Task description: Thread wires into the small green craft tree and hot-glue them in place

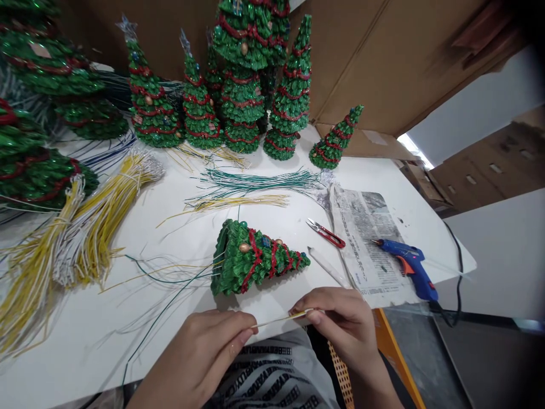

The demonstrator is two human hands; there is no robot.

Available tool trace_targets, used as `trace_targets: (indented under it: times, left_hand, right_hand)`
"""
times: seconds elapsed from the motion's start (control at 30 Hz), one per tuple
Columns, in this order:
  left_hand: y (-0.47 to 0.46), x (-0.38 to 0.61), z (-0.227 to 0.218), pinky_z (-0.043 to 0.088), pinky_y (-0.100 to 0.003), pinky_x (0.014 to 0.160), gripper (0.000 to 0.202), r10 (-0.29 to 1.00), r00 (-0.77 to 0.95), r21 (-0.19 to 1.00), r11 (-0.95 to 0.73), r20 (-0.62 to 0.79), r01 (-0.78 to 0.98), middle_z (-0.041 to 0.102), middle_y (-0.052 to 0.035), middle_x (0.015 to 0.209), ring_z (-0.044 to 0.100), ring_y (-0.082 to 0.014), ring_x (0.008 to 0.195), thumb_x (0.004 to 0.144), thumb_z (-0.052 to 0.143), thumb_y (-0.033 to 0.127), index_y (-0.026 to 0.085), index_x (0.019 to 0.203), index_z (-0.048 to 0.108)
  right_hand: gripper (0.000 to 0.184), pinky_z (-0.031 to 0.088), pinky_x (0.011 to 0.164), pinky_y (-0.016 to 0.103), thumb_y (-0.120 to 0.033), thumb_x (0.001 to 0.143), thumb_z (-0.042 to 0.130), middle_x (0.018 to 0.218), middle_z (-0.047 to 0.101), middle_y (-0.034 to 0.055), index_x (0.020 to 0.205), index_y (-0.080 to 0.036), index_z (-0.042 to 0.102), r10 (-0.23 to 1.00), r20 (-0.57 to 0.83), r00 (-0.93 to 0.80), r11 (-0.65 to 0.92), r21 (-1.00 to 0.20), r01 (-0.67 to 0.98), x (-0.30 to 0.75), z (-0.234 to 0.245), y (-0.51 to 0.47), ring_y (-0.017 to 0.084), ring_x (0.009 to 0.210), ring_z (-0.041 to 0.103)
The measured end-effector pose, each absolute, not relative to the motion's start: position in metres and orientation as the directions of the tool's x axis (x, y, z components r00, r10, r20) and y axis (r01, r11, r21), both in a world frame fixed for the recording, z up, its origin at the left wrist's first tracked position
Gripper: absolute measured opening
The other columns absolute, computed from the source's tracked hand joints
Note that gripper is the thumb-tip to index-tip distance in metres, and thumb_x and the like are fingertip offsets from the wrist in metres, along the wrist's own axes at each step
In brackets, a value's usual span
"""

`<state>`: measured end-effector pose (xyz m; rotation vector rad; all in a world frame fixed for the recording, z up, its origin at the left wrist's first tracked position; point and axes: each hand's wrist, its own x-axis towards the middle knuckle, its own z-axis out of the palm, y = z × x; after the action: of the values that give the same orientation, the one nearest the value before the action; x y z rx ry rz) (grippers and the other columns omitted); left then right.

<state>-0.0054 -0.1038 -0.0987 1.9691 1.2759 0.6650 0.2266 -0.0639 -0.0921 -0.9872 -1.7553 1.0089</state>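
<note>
Between my hands a thin yellow and white wire [279, 321] is stretched just past the table's front edge. My left hand [213, 346] pinches one end between thumb and fingers. The other end is pinched in my right hand [340, 318], where the yellow part shows at the fingertips. Just beyond both hands a small green Christmas tree figure [259, 255] with red garland lies on its side, its tip pointing right. Green and yellow wires [170, 278] trail from its open base toward the left.
Thick bundles of yellow and white wires [102, 221] lie at left. Green wires [259, 180] lie mid-table. Standing trees [153, 108] line the back. Red thread snips [327, 233], a white stick [327, 267] and a blue glue gun [409, 264] on newspaper [370, 238] are at right.
</note>
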Motion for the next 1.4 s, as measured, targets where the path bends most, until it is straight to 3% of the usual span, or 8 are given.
trace_targets:
  times: [0.37, 0.53, 0.73, 1.0, 1.17, 1.23, 1.3, 1.4]
  left_hand:
    - [-0.116, -0.038, -0.103, 0.054, -0.014, 0.071, 0.029, 0.971, 0.227, 0.714, -0.209, 0.072, 0.668, 0.077, 0.0043, 0.089, 0.072, -0.0133, 0.080, 0.095, 0.047, 0.046, 0.030, 0.088, 0.071]
    - [-0.120, -0.042, -0.109, 0.054, -0.013, 0.077, 0.022, 0.976, 0.205, 0.726, -0.188, 0.065, 0.661, 0.076, 0.0071, 0.090, 0.072, -0.0112, 0.082, 0.092, 0.053, 0.044, 0.033, 0.091, 0.072]
    - [-0.120, -0.043, -0.113, 0.055, -0.015, 0.075, 0.024, 0.976, 0.215, 0.753, -0.155, 0.019, 0.639, 0.077, 0.0036, 0.089, 0.071, -0.0133, 0.081, 0.093, 0.052, 0.041, 0.029, 0.089, 0.072]
    - [-0.119, -0.047, -0.118, 0.050, -0.009, 0.079, 0.018, 0.967, 0.251, 0.743, -0.194, 0.036, 0.641, 0.075, 0.0078, 0.091, 0.070, -0.0082, 0.084, 0.093, 0.053, 0.036, 0.030, 0.092, 0.070]
    - [-0.117, -0.042, -0.111, 0.048, -0.008, 0.075, 0.016, 0.972, 0.204, 0.767, -0.218, 0.116, 0.603, 0.075, 0.0094, 0.088, 0.070, -0.0067, 0.080, 0.093, 0.054, 0.035, 0.031, 0.090, 0.069]
    - [-0.117, -0.035, -0.104, 0.048, -0.010, 0.073, 0.017, 0.976, 0.147, 0.780, -0.219, 0.164, 0.587, 0.075, 0.0079, 0.086, 0.069, -0.0077, 0.078, 0.093, 0.053, 0.035, 0.030, 0.088, 0.069]
    - [-0.115, -0.024, -0.095, 0.047, -0.013, 0.071, 0.017, 0.973, 0.140, 0.802, -0.229, 0.182, 0.552, 0.074, 0.0072, 0.083, 0.068, -0.0083, 0.077, 0.094, 0.053, 0.031, 0.030, 0.088, 0.068]
    - [-0.109, -0.004, -0.078, 0.046, -0.013, 0.068, 0.015, 0.963, 0.221, 0.847, -0.244, 0.154, 0.472, 0.070, 0.0086, 0.076, 0.065, -0.0070, 0.071, 0.093, 0.053, 0.023, 0.029, 0.088, 0.066]
  right_hand:
    - [0.013, 0.057, 0.058, 0.024, -0.025, 0.088, 0.063, 0.072, 0.075, 0.0020, 0.085, -0.025, 0.076, 0.938, 0.329, -0.105, 0.343, -0.926, 0.161, 0.261, -0.105, -0.060, 0.015, 0.065, 0.070]
    - [0.012, 0.057, 0.056, 0.025, -0.029, 0.087, 0.065, 0.070, 0.074, 0.0019, 0.084, -0.026, 0.076, 0.940, 0.327, -0.094, 0.336, -0.935, 0.117, 0.261, -0.108, -0.059, 0.016, 0.062, 0.070]
    - [0.012, 0.057, 0.055, 0.025, -0.029, 0.086, 0.067, 0.069, 0.074, 0.0037, 0.082, -0.024, 0.077, 0.949, 0.303, -0.086, 0.311, -0.946, 0.096, 0.259, -0.108, -0.059, 0.017, 0.061, 0.071]
    - [0.009, 0.058, 0.056, 0.024, -0.023, 0.083, 0.069, 0.071, 0.075, 0.0022, 0.084, -0.026, 0.077, 0.951, 0.297, -0.082, 0.304, -0.947, 0.099, 0.259, -0.107, -0.061, 0.016, 0.062, 0.071]
    - [0.010, 0.059, 0.061, 0.024, -0.027, 0.085, 0.069, 0.075, 0.076, 0.0018, 0.091, -0.029, 0.077, 0.950, 0.297, -0.098, 0.298, -0.955, -0.009, 0.264, -0.113, -0.061, 0.016, 0.067, 0.072]
    - [0.022, 0.059, 0.056, 0.024, -0.043, 0.085, 0.068, 0.079, 0.076, 0.0014, 0.103, -0.032, 0.074, 0.949, 0.281, -0.142, 0.270, -0.958, -0.092, 0.261, -0.115, -0.062, 0.015, 0.064, 0.072]
    - [0.045, 0.058, 0.049, 0.024, -0.059, 0.080, 0.066, 0.083, 0.077, 0.0018, 0.118, -0.034, 0.068, 0.942, 0.251, -0.221, 0.219, -0.962, -0.160, 0.252, -0.114, -0.064, 0.015, 0.057, 0.070]
    - [0.055, 0.058, 0.051, 0.023, -0.057, 0.076, 0.070, 0.087, 0.077, 0.0021, 0.125, -0.034, 0.063, 0.902, 0.212, -0.377, 0.147, -0.970, -0.194, 0.231, -0.108, -0.067, 0.013, 0.056, 0.068]
